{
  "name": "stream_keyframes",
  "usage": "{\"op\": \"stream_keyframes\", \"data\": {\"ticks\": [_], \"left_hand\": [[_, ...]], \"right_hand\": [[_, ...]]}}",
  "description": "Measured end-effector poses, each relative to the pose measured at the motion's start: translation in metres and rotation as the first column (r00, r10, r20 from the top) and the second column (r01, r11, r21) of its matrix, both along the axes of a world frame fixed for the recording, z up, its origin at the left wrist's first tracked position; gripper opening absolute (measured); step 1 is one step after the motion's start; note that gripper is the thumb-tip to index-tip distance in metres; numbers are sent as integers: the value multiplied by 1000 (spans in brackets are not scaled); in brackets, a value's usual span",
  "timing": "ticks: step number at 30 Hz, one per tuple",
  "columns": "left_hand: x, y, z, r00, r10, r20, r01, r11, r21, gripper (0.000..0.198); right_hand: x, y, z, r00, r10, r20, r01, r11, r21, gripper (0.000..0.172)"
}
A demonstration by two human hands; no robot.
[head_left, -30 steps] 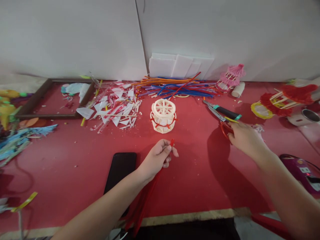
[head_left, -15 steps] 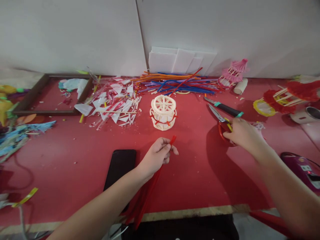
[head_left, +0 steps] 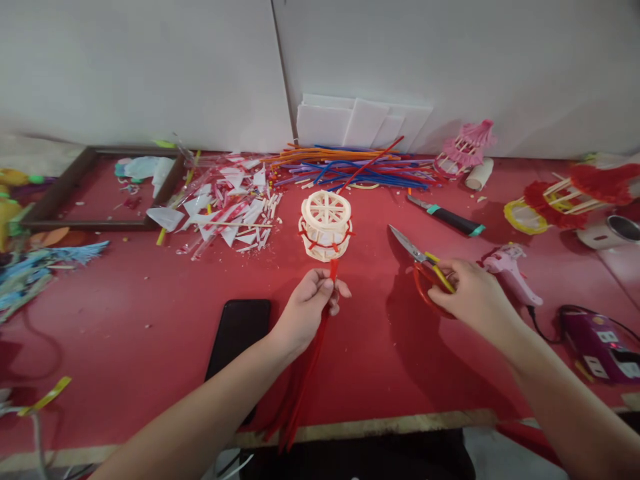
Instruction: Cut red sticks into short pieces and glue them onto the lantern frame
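Note:
My left hand (head_left: 307,309) pinches a bundle of long red strips (head_left: 306,373) near their upper ends; the strips trail down past the table's front edge. Just beyond the fingertips stands a small cream round frame (head_left: 325,225) tied with red bits. My right hand (head_left: 473,297) grips the red-and-yellow handles of a pair of scissors (head_left: 417,257), blades pointing up and left, lifted over the red table (head_left: 150,313). A black phone (head_left: 237,333) lies under my left forearm.
Coloured strips (head_left: 350,170) are heaped by the wall, white and red scraps (head_left: 225,210) to the left. A black-handled cutter (head_left: 447,217), a pink glue gun (head_left: 510,267), a purple box (head_left: 597,340), small fringed lanterns (head_left: 570,193) and a wooden frame (head_left: 80,193) lie around.
My right hand picked the scissors up beside the cutter and carried them left toward the middle, uncovering the pink glue gun. My left hand shifted the red strips slightly toward the cream frame.

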State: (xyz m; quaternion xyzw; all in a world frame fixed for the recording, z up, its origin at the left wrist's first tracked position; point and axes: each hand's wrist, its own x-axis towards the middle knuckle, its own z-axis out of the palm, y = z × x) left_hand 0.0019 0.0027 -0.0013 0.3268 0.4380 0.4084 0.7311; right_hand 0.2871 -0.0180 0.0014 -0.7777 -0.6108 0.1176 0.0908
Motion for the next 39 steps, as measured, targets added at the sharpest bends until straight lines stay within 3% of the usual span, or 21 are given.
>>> {"op": "stream_keyframes", "data": {"ticks": [6, 11, 15, 24, 26, 30, 34, 39], "left_hand": [[-1, 4, 3, 992, 108, 66, -107, 994, -13, 18], [-3, 7, 7, 985, 151, 78, -150, 989, -13, 15], [-5, 7, 10, 983, 168, 79, -169, 986, 2, 13], [-16, 12, 17, 988, 119, -96, -112, 991, 69, 17], [-19, 16, 17, 989, 111, -98, -105, 993, 60, 18], [-23, 20, 19, 993, 81, -85, -80, 997, 18, 18], [-24, 20, 21, 992, 96, -81, -94, 995, 22, 19], [-25, 20, 21, 986, 121, -111, -115, 991, 63, 18]], "right_hand": [[-6, -19, -17, 999, 43, -2, -43, 999, 10, 36], [-9, -21, -7, 991, 26, 134, -14, 996, -87, 29], [-14, -17, 0, 989, -6, 149, 28, 989, -146, 26], [-2, -20, -9, 993, 5, 115, 8, 994, -114, 17], [1, -22, -8, 999, 5, 43, 0, 992, -129, 19], [1, -27, 0, 977, 11, -214, -45, 987, -155, 39], [-6, -31, 16, 860, 49, -509, -214, 939, -271, 43], [-26, -28, 37, 719, 9, -695, -388, 835, -391, 42]]}}
